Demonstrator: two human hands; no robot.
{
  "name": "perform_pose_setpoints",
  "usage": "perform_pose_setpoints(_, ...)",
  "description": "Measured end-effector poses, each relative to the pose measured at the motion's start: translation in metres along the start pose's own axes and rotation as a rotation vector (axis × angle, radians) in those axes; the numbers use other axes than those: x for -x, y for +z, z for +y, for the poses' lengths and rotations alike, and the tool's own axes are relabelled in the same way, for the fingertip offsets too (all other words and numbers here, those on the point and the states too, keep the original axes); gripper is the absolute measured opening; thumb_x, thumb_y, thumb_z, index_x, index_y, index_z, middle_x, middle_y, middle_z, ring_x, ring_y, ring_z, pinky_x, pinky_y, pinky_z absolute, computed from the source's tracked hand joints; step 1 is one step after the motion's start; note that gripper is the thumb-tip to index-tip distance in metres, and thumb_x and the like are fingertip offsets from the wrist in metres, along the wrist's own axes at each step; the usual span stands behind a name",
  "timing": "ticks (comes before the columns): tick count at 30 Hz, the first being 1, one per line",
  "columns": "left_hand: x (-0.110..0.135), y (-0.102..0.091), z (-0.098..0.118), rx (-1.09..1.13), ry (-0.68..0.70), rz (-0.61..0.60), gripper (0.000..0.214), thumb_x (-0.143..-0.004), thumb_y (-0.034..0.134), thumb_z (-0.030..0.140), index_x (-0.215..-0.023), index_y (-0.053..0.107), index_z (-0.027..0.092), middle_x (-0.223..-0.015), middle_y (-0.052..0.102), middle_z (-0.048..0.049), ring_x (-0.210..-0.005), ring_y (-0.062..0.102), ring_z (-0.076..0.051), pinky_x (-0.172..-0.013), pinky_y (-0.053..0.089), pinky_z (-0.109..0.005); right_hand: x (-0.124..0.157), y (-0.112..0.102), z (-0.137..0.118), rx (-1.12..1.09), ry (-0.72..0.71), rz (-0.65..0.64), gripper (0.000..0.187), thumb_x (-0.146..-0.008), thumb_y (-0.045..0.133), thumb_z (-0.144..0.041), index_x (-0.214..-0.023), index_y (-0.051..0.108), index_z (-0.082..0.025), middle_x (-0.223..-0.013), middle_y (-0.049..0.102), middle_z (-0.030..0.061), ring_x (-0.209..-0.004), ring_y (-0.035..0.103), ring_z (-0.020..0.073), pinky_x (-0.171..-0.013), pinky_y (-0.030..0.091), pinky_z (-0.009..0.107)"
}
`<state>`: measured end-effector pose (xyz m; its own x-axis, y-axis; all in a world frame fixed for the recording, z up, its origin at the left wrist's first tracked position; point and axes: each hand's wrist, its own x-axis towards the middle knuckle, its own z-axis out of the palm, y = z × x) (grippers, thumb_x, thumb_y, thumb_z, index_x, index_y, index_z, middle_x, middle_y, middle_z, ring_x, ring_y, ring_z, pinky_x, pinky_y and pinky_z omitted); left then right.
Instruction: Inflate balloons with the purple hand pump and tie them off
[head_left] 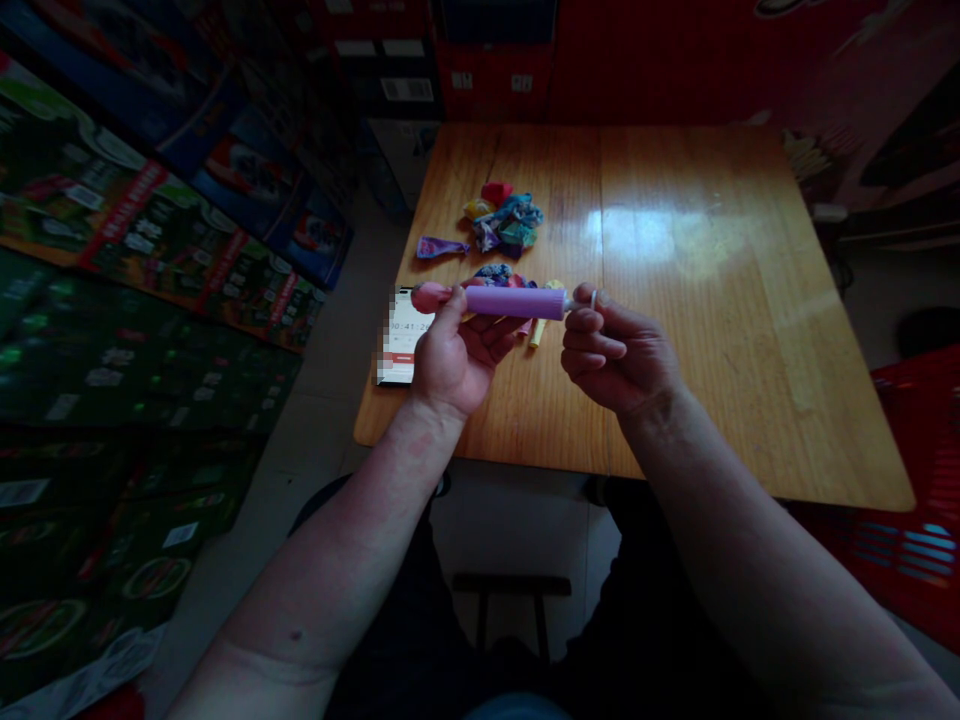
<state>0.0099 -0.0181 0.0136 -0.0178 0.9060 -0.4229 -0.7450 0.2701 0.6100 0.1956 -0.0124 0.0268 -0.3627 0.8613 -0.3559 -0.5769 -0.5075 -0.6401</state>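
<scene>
A purple balloon hand pump (514, 302) lies level between my two hands above the table's near side. My left hand (457, 355) grips its nozzle end, where a small pink balloon (429, 297) sits, slightly filled out. Thumb and fingers of that hand press together at the balloon's neck. At the other end, my right hand (619, 345) pinches the pump's white handle (592, 300), its fingers curled. Behind the pump lie several limp balloons (493, 273), partly hidden by it.
Farther back on the wooden table (690, 350) is a pile of colourful balloons (514, 215), with a purple balloon (441, 247) beside it. A phone (396, 345) showing a timer lies at the left edge. Stacked cartons (142, 340) stand left; a red basket (919, 450) stands right.
</scene>
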Motion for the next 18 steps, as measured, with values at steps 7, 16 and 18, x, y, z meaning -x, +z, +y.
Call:
perform_pose_setpoints(7,0.0000,-0.0008,-0.0002,-0.009,0.002,0.001,0.036,-0.109,0.051,0.043,-0.130,0.068,0.021,-0.104,0.081,-0.0111,-0.101,0.080,-0.027,-0.073,0.064,-0.028,-0.0006,-0.0016,-0.0003,-0.041,-0.004,-0.101,0.017,-0.108,0.050,-0.027,-0.097,0.063,-0.024,-0.070,0.054,-0.0077,-0.044,0.020,0.0037,-0.045,0.031,0.014)
perform_pose_setpoints(16,0.0018,0.0026,-0.0005,-0.020,0.003,0.042,0.033,-0.108,0.052,0.043,-0.126,0.070,0.022,-0.099,0.081,-0.0095,-0.096,0.080,-0.025,-0.072,0.064,-0.028,0.0003,-0.0005,-0.0010,0.005,-0.001,-0.050,0.020,-0.108,0.049,-0.028,-0.095,0.063,-0.024,-0.069,0.053,-0.0078,-0.045,0.021,0.0041,-0.045,0.031,0.014)
perform_pose_setpoints(18,0.0014,0.0026,-0.0007,-0.012,-0.001,0.035,0.034,-0.108,0.053,0.043,-0.129,0.068,0.022,-0.098,0.081,-0.0096,-0.096,0.081,-0.026,-0.071,0.065,-0.028,-0.0001,-0.0015,-0.0011,-0.032,-0.003,-0.086,0.019,-0.108,0.050,-0.026,-0.095,0.063,-0.024,-0.068,0.053,-0.0083,-0.044,0.022,0.0031,-0.046,0.032,0.013)
